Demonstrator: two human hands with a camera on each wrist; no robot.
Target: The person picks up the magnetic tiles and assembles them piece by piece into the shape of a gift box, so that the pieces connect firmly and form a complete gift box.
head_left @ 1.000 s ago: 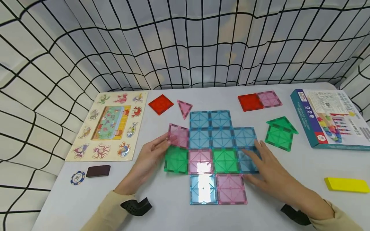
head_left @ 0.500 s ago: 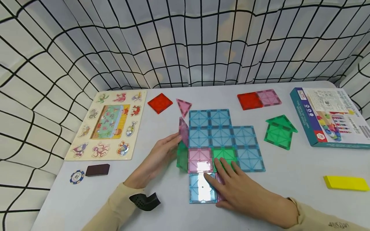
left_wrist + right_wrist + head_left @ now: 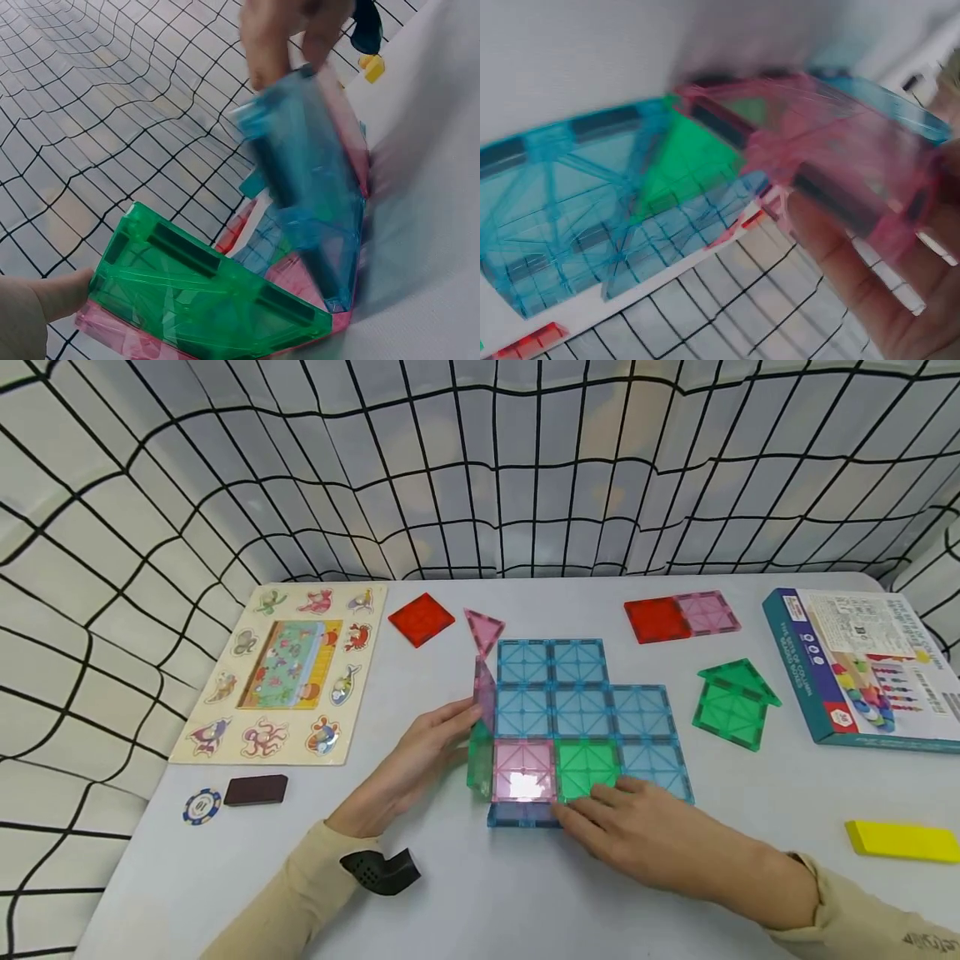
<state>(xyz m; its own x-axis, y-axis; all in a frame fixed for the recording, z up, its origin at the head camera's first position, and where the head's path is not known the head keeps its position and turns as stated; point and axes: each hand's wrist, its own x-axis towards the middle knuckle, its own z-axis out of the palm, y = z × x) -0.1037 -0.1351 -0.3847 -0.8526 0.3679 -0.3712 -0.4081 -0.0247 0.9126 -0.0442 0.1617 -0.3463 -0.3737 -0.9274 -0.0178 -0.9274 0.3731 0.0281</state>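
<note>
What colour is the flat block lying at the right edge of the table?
Yellow block; the head view shows it best.

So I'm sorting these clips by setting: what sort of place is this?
Probably a staged tabletop play area: a white table with translucent magnetic tiles and a wooden animal puzzle board, backed by grid-patterned cloth.

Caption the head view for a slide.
Two hands fold up edge tiles of a flat magnetic-tile grid: left hand raises the side, right hand the near edge.
</note>
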